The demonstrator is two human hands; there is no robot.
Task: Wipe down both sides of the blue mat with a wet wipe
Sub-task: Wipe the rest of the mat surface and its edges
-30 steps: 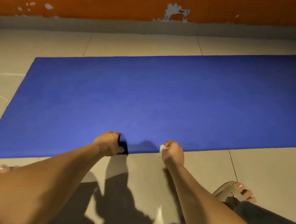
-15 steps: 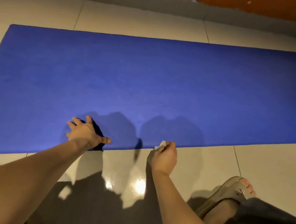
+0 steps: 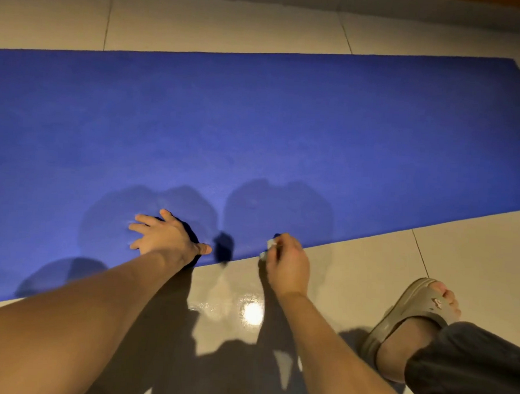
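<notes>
The blue mat (image 3: 256, 130) lies flat across the tiled floor, filling the middle of the view. My left hand (image 3: 163, 237) rests on the mat near its front edge, fingers spread and straight. To its right, my right hand (image 3: 285, 261) sits at the mat's front edge with fingers curled, pinching a small crumpled white wet wipe (image 3: 269, 245). Most of the wipe is hidden inside the fingers.
Beige floor tiles (image 3: 369, 281) surround the mat, with a bright light glare (image 3: 252, 312) between my arms. My foot in a grey sandal (image 3: 412, 313) and a dark trouser leg (image 3: 469, 373) are at the lower right. A grey skirting strip (image 3: 443, 10) runs along the back.
My left hand let go of the mat's front edge and now lies flat on the mat. The view tilted down and shifted right. My right hand kept hold of the wipe at the edge.
</notes>
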